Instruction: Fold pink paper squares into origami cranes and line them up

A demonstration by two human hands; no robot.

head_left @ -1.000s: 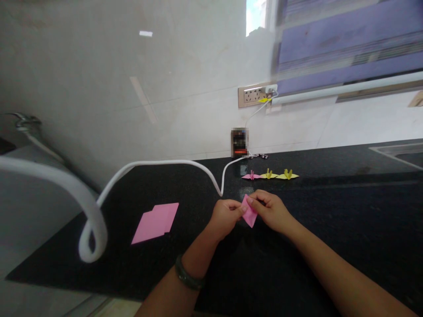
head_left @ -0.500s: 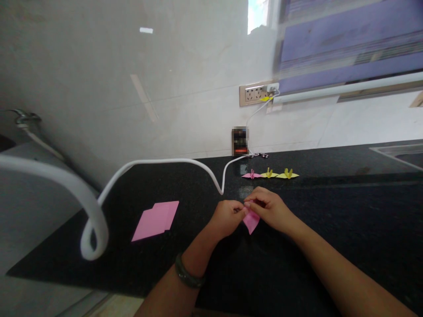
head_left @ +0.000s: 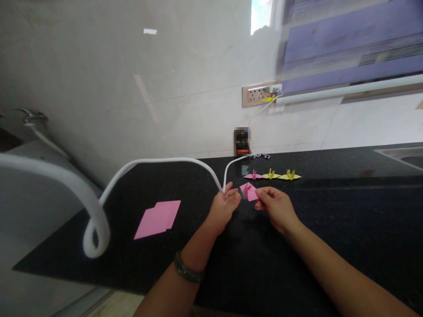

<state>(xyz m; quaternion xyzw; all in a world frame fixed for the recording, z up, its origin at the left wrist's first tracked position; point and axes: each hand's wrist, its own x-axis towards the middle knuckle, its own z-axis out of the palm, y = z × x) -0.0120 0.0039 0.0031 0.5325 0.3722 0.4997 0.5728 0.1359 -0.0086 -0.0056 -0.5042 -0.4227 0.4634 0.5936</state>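
A folded piece of pink paper point(head_left: 248, 192) is pinched at its right edge by my right hand point(head_left: 276, 206). Just left of the paper, apart from it, my left hand point(head_left: 224, 208) holds nothing, its fingers spread and its palm turned toward the paper. Beyond the hands, a pink paper crane point(head_left: 254, 175) and two yellow paper cranes point(head_left: 271, 175) point(head_left: 291, 175) stand in a row. Flat pink paper sheets point(head_left: 157, 219) lie overlapping to the left of my left arm.
A white cable point(head_left: 165, 160) loops across the left side and dips beside my left hand. The dark countertop point(head_left: 264, 273) meets a tiled wall. A partly blurred phone-like device point(head_left: 242, 141) leans there, below a wall socket point(head_left: 259, 94). A metal-rimmed recess point(head_left: 393, 153) is at far right.
My left hand has let go of the pink paper and opened. My right hand keeps hold of it, and the paper has been turned and lifted slightly away from me.
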